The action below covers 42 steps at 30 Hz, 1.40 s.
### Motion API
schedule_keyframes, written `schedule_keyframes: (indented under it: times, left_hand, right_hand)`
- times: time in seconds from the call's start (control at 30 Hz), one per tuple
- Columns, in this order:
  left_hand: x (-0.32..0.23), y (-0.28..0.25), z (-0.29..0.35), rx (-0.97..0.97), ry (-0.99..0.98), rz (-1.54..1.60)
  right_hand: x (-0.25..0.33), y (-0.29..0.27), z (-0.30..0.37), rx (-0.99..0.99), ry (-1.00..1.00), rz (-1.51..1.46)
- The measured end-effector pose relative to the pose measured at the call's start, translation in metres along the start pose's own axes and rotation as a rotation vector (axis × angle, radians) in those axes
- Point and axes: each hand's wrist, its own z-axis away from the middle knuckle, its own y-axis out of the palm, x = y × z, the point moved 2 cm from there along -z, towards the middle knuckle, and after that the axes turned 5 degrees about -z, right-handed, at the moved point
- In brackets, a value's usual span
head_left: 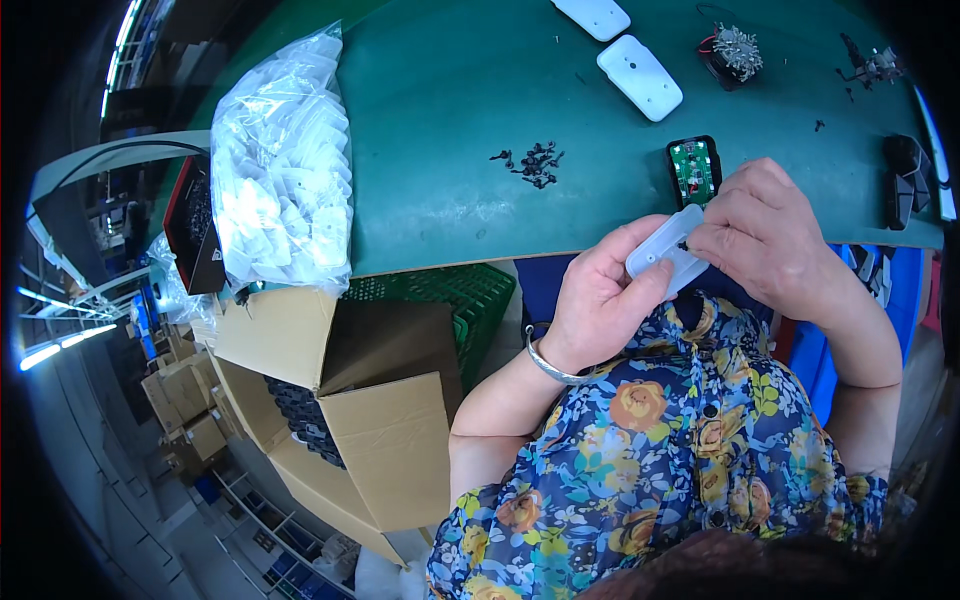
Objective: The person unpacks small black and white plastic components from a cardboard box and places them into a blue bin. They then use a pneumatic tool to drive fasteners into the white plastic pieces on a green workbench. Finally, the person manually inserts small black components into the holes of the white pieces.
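Observation:
My left hand (618,290) grips a white plastic cover (668,246), a rounded rectangle with small holes, above the table's near edge. The fingers of my right hand (755,225) are pinched at the cover's face, on a small black piece (684,245) at its middle. How far that piece sits in the cover is hidden by the fingertips. Just beyond my hands lies a black housing (694,168) with a green circuit board inside. A loose pile of small black pieces (535,163) lies left of it. Two more white covers (640,78) (597,15) rest farther back.
A clear bag of white plastic parts (283,170) stands at the table's left. Below it is an open cardboard box (385,455) holding dark parts, beside a green crate (485,305). A bundle of metal-tipped parts (735,52) and black housings (905,180) lie to the right.

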Motion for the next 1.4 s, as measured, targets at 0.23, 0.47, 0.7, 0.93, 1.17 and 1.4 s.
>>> schedule_keyframes:
  times: [0.23, 0.47, 0.7, 0.93, 1.17, 1.4]
  left_hand:
    - [0.006, -0.001, -0.001, 0.051, 0.009, -0.03]
    - [0.004, 0.002, -0.002, 0.089, -0.03, -0.019]
    - [0.006, 0.003, -0.004, 0.109, -0.037, -0.05]
    - [0.013, 0.008, -0.006, 0.116, -0.029, -0.02]
    - [0.015, 0.012, -0.006, 0.003, 0.088, -0.179]
    - [0.018, 0.007, -0.006, -0.036, 0.107, -0.151]
  right_hand:
    - [0.001, -0.004, -0.002, 0.069, -0.105, 0.055]
    - [0.003, -0.002, -0.003, 0.125, -0.16, 0.112]
    - [0.0, 0.0, -0.005, 0.169, -0.192, 0.11]
    - [-0.001, -0.001, -0.003, 0.213, -0.231, 0.116]
    - [0.0, -0.002, -0.003, 0.23, -0.238, 0.111]
    - [0.0, -0.007, 0.0, 0.148, -0.125, 0.009]
